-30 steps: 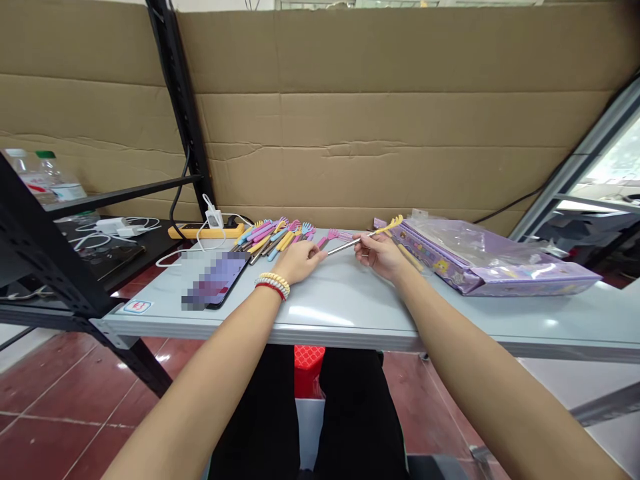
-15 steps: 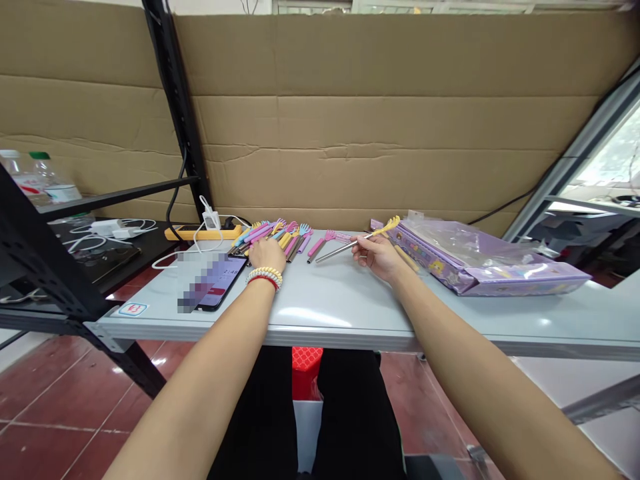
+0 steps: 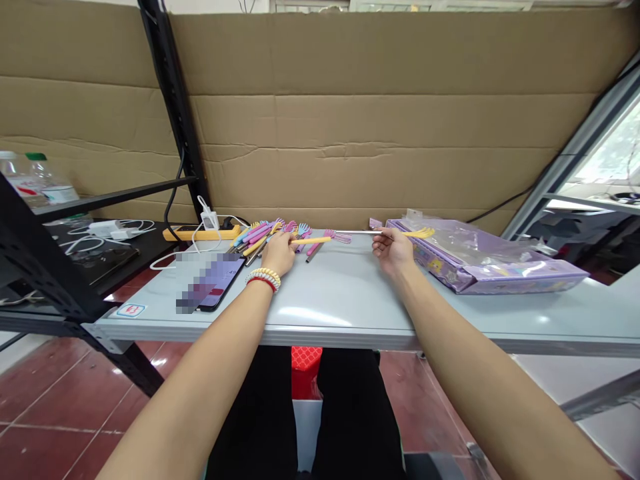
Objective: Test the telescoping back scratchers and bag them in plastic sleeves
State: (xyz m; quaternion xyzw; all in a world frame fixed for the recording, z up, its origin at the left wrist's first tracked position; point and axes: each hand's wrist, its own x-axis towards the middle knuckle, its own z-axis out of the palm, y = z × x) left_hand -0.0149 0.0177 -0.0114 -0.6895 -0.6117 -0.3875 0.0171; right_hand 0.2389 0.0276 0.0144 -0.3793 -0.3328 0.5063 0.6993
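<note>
My right hand (image 3: 394,250) is closed around a telescopic back scratcher. Its yellow claw-shaped head (image 3: 421,233) points right, and its thin metal rod (image 3: 357,232) reaches out to the left. In my left hand (image 3: 279,252), beside the pile, the fingers pinch a yellow handle tube (image 3: 315,241) that points right toward the rod, with a gap between them. Under and behind the left hand lies a pile of back scratchers (image 3: 257,233) in purple, pink, blue and yellow. One pink back scratcher (image 3: 315,251) rests apart, just right of the pile, partly behind the yellow tube.
A purple printed box (image 3: 500,277) with clear plastic film lies on the right of the grey table (image 3: 340,300). A phone (image 3: 223,283) is on the left. Behind it are a yellow power strip (image 3: 200,233) and white cables. A cardboard wall (image 3: 350,120) closes the back.
My left hand has drawn back from the pile, bringing the yellow tube into view. My right hand has moved right, and its back scratcher has turned from slanted to nearly level.
</note>
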